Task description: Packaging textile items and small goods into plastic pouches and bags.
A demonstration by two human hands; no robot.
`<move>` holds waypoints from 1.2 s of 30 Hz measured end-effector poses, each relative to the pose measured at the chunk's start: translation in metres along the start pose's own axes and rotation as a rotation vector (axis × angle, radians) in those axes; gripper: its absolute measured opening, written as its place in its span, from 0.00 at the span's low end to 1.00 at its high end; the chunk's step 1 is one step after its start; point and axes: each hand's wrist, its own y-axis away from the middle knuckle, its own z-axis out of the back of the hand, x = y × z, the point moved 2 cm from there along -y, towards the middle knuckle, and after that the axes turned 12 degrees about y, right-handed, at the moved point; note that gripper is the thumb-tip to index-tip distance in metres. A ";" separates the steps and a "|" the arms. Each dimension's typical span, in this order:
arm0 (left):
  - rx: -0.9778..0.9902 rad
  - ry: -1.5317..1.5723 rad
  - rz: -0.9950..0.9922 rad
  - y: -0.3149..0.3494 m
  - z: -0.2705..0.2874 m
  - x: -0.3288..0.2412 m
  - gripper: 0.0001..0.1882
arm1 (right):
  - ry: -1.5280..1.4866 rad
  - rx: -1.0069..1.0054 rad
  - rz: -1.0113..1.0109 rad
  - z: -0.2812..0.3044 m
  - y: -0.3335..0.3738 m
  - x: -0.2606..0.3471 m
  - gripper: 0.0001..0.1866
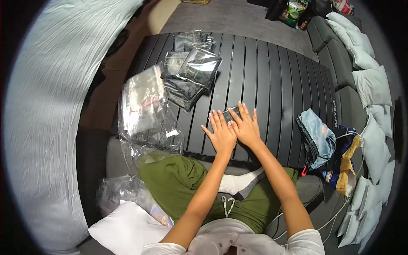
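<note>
My left hand (pixel 223 137) and my right hand (pixel 247 130) lie flat side by side, fingers stretched out and pointing away from me. They press on a small dark folded item (pixel 230 114), which seems to be in clear plastic. Most of it is hidden under the palms and fingers. Beneath it is a black slatted table (pixel 272 102). Several dark folded pieces in clear plastic bags (pixel 199 68) are piled farther back on the left. Nearer on that side, a stack of clear plastic bags (pixel 144 97) rests in a loose, crumpled wrapper.
A bluish folded cloth (pixel 319 132) lies at the table's right edge, beside a blue-and-yellow package (pixel 346 163) and a white cable (pixel 338 212). Pale cushions (pixel 372 87) line the grey sofa on the right. A white pillow (pixel 127 229) sits at my lower left.
</note>
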 end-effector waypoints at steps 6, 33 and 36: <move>0.071 0.180 -0.058 0.003 -0.004 0.010 0.29 | -0.017 -0.005 0.027 -0.010 0.004 -0.009 0.24; 0.564 1.590 0.518 0.078 0.134 -0.013 0.08 | -1.013 -0.158 -0.570 0.126 0.156 -0.006 0.10; 0.594 1.662 0.532 0.080 0.140 -0.017 0.10 | -1.021 -0.196 -0.590 0.137 0.163 -0.007 0.09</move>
